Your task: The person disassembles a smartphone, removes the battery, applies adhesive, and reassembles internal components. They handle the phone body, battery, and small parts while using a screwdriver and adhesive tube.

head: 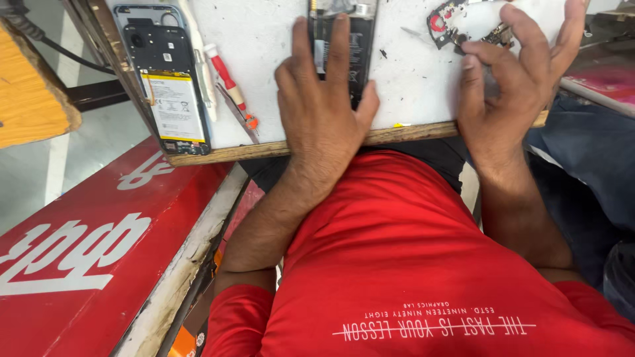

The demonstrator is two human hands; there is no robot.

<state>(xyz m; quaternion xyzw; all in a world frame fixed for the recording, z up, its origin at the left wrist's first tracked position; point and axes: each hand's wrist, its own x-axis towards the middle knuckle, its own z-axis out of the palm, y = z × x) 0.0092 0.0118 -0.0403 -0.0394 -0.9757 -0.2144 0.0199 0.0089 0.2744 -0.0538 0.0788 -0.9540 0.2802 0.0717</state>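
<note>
My red shirt [410,264] fills the near view, with a red panel [86,251] at my left. Past it runs the wooden edge of the white board [264,66] I work on. My left hand [324,99] lies flat, palm down, over the near end of a dark opened phone [360,46]; the fingers are straight and close together, pressing on it and pinching nothing, thumb out along the phone's right side. My right hand [512,86] rests at the board's near right edge with fingers spread and bent, fingertips touching down by a small black circuit board [453,23] with a red ring on it; whether I hold any part there I cannot tell. Left of my left hand lies a red-handled screwdriver [228,82], and just beyond it a second opened phone [165,79], its white battery showing.
</note>
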